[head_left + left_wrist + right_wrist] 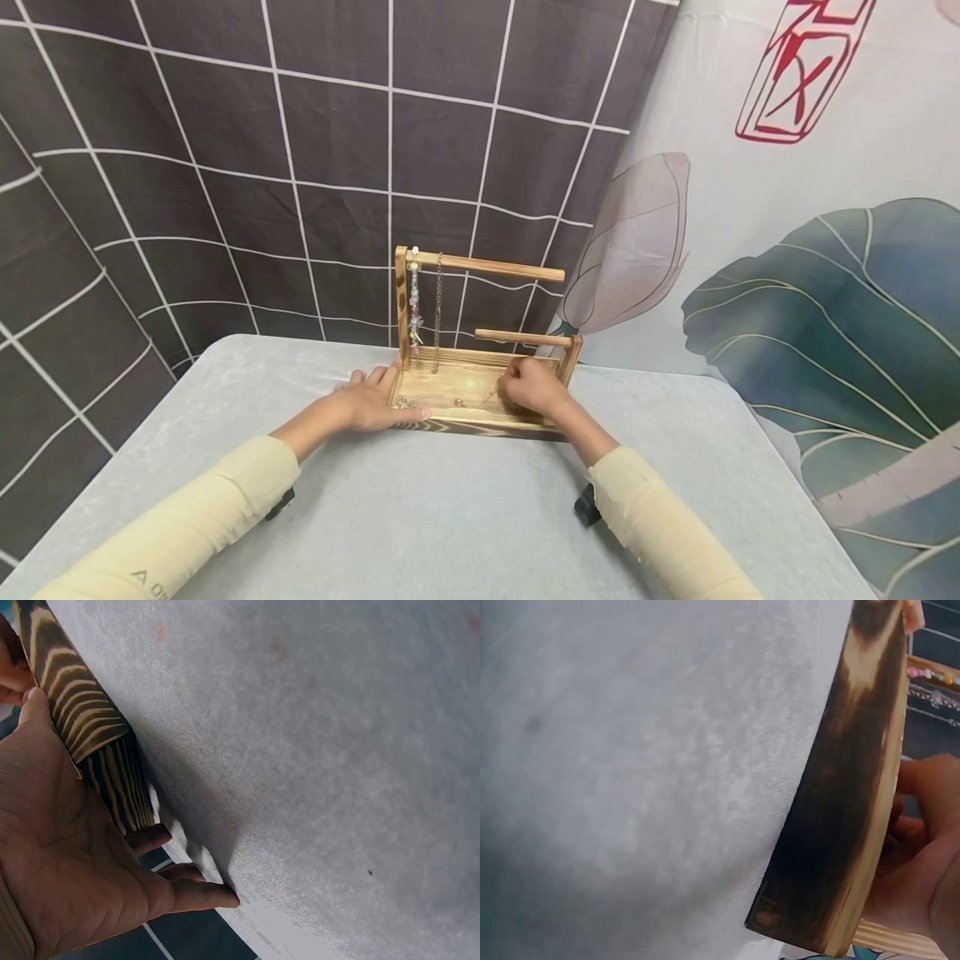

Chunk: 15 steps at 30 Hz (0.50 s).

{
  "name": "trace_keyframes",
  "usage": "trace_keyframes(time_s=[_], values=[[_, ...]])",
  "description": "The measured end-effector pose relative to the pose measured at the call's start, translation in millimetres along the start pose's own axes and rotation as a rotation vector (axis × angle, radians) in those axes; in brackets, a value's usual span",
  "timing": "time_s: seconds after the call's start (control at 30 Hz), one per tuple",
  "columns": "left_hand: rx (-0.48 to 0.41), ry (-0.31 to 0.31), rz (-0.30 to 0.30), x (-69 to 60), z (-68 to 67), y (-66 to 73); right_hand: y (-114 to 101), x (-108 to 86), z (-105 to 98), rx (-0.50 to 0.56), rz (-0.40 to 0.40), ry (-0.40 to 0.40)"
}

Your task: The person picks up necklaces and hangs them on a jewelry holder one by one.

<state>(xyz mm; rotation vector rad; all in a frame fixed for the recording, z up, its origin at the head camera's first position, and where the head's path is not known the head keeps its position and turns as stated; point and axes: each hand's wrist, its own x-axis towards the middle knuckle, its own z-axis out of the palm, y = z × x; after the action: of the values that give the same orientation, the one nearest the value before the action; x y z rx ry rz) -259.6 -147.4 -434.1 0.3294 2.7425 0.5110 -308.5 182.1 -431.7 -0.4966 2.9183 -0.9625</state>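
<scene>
A wooden jewelry stand with a shallow tray base and two bars stands on the table. My left hand rests against its left front corner, the thumb lying on the front rim and the other fingers extended along the left side. In the left wrist view the palm of the left hand faces the dark-grained corner. Over the right part of the tray, my right hand has curled fingers that pinch a fine chain. Its fingertips are partly hidden in the right wrist view, behind the front wall.
From the upper bar hang a beaded strand and a chain necklace. A shorter bar sits lower on the right. Small jewelry lies in the tray's left corner, and a small gold-colored piece near its middle.
</scene>
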Motion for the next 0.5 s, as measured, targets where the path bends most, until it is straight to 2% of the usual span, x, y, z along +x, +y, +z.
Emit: trace_keyframes(time_s=[0.2,0.33,0.5], values=[[0.007,0.000,-0.002,0.6,-0.5,0.8,-13.6,-4.0,-4.2,0.187,0.100,-0.040],[0.006,0.001,-0.005,3.1,2.4,-1.9,-18.5,-6.8,-5.6,0.264,0.099,-0.026],[0.021,0.003,-0.006,6.1,4.6,-4.6,-19.4,-8.9,-5.8,0.293,0.074,-0.013]])
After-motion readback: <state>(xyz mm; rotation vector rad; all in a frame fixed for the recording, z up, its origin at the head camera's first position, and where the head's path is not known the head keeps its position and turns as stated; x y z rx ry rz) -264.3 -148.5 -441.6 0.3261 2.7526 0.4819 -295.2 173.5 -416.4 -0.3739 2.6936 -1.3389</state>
